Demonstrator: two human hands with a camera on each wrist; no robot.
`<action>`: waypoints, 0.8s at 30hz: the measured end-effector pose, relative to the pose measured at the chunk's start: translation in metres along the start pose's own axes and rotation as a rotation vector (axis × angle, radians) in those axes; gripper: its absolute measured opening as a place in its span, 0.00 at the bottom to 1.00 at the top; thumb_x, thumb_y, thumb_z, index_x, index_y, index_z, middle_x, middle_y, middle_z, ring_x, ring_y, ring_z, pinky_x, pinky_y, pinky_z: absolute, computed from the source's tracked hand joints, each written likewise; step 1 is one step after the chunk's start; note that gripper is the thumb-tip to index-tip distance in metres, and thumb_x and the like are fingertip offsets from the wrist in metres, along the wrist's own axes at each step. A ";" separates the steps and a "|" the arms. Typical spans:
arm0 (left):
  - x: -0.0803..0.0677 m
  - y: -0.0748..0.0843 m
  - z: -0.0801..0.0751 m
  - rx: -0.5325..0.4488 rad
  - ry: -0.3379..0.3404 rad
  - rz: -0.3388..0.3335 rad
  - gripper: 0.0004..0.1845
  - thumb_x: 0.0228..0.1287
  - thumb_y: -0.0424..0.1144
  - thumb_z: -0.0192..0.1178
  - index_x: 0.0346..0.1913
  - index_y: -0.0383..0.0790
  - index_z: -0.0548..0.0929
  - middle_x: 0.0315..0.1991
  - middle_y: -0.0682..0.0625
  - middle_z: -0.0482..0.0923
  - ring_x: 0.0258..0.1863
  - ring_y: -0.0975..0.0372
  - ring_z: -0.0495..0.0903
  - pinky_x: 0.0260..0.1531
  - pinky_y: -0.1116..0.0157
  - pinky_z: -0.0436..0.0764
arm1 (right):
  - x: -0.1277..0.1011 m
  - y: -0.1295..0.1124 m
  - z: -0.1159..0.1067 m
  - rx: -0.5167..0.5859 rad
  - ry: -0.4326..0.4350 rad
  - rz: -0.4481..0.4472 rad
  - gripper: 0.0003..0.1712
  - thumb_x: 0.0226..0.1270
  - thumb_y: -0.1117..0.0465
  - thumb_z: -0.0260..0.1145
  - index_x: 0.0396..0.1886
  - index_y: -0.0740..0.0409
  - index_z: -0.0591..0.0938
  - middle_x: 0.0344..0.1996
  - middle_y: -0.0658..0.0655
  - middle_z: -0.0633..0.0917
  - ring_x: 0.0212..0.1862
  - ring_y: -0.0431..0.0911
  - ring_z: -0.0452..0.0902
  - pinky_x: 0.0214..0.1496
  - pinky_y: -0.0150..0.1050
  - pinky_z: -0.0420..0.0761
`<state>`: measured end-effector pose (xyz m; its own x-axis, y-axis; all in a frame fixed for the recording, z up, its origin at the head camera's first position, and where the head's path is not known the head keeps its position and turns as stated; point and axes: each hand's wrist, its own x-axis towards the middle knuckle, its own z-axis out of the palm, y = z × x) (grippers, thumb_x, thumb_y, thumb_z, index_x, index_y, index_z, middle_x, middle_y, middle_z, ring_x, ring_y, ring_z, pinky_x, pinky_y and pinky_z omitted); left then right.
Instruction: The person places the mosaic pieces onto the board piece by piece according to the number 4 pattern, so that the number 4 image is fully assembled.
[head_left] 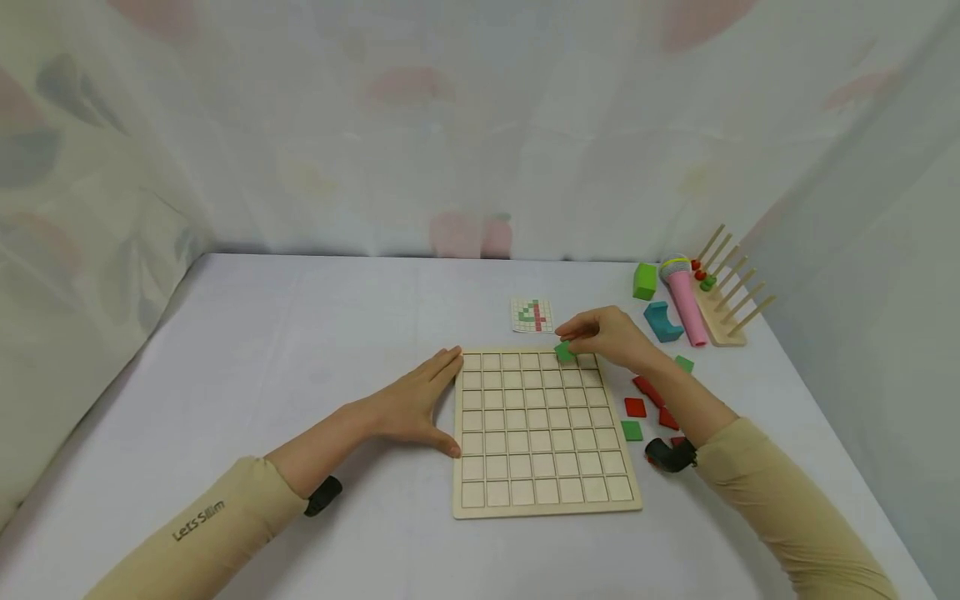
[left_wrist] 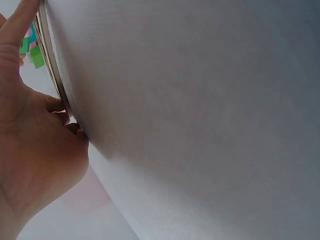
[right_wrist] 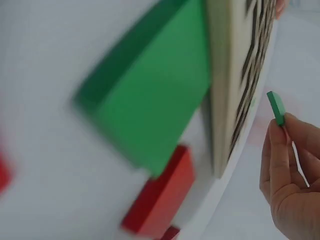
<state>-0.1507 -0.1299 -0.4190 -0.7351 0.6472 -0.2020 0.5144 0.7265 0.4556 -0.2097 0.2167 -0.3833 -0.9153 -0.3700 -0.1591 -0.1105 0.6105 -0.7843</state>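
Observation:
A pale wooden grid board [head_left: 525, 421] lies on the white table. My left hand [head_left: 408, 406] rests along its left edge, thumb and fingers spread; the left wrist view shows the palm [left_wrist: 40, 145] by the board's side. Over the top right of the grid, my right hand [head_left: 613, 340] pinches a small green square tile [head_left: 565, 352] between thumb and fingertips. In the right wrist view the same tile [right_wrist: 276, 107] stands up from the fingertips. Just beyond the board's top edge is a small card [head_left: 532, 316] printed with a green and red grid pattern.
Right of the board lie loose red tiles [head_left: 635, 407] and green tiles [head_left: 632, 431], partly under my right forearm. Farther back are a green block [head_left: 644, 282], a teal curved block [head_left: 663, 322], a pink toy microphone [head_left: 686, 304] and a wooden peg stand [head_left: 723, 321] with beads.

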 end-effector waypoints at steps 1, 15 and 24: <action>0.000 0.000 0.000 0.000 0.002 0.001 0.74 0.38 0.73 0.71 0.79 0.36 0.42 0.82 0.41 0.34 0.82 0.46 0.37 0.80 0.47 0.50 | 0.001 -0.001 0.001 0.010 -0.004 0.003 0.17 0.66 0.65 0.66 0.54 0.60 0.85 0.50 0.62 0.88 0.53 0.52 0.82 0.47 0.31 0.81; -0.001 0.001 0.000 0.023 -0.003 -0.007 0.74 0.39 0.74 0.70 0.80 0.37 0.42 0.82 0.42 0.34 0.82 0.47 0.37 0.80 0.48 0.50 | 0.010 -0.009 0.010 0.039 -0.052 0.073 0.18 0.64 0.68 0.66 0.54 0.65 0.84 0.52 0.67 0.86 0.50 0.51 0.83 0.49 0.38 0.86; -0.002 0.000 0.001 0.028 0.005 -0.005 0.74 0.39 0.74 0.70 0.80 0.36 0.42 0.82 0.42 0.34 0.82 0.46 0.37 0.80 0.48 0.50 | 0.013 -0.009 0.013 -0.061 -0.071 0.077 0.14 0.63 0.65 0.68 0.49 0.60 0.87 0.48 0.63 0.88 0.50 0.50 0.83 0.51 0.39 0.83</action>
<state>-0.1491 -0.1305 -0.4195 -0.7399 0.6421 -0.2004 0.5226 0.7363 0.4299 -0.2158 0.1968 -0.3864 -0.8927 -0.3676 -0.2607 -0.0665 0.6797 -0.7304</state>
